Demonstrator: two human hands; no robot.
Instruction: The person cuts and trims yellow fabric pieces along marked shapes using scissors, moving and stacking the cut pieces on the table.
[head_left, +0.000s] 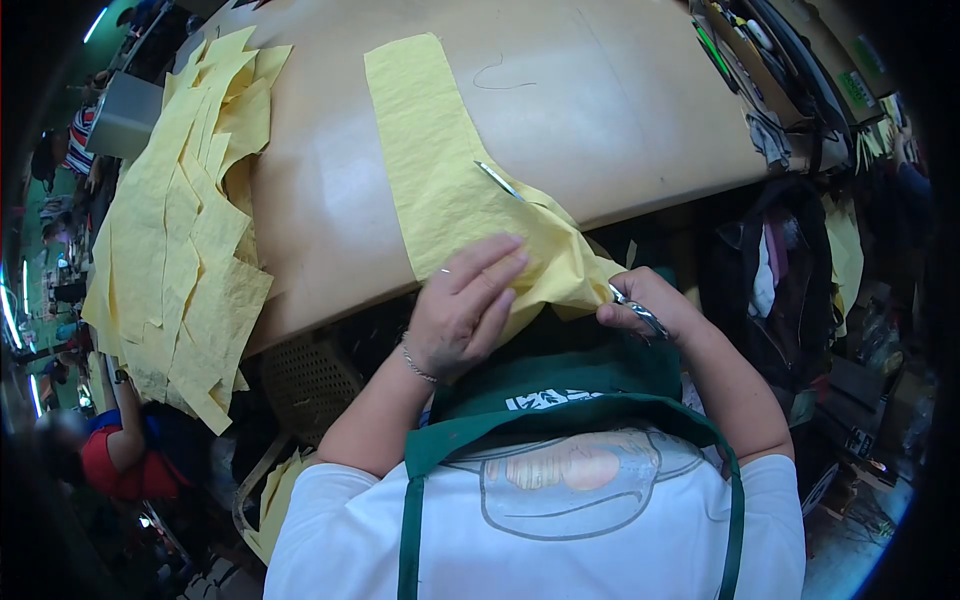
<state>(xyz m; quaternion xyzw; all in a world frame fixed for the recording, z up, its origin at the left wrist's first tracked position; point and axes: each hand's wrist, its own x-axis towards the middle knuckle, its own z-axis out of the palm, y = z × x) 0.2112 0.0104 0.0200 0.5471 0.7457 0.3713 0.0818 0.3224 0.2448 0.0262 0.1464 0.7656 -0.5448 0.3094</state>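
Observation:
A yellow fabric piece (425, 140) lies across the table, its near end bunched up over the table's front edge. My left hand (465, 305) rests on the fabric with its fingers stretched out, a ring and a chain bracelet on it. My right hand (650, 305) grips the handles of metal scissors (640, 312) at the fabric's crumpled right end. One blade tip shows above the cloth near its middle; the rest of the blades is largely hidden by folds.
Layered yellow fabric pieces (185, 220) hang over the table (320, 250) at the left. A loose thread (505, 85) lies beyond the cloth. A box of tools (755, 60) stands at the back right. Another person (130, 450) is at the lower left, near a chair (310, 385).

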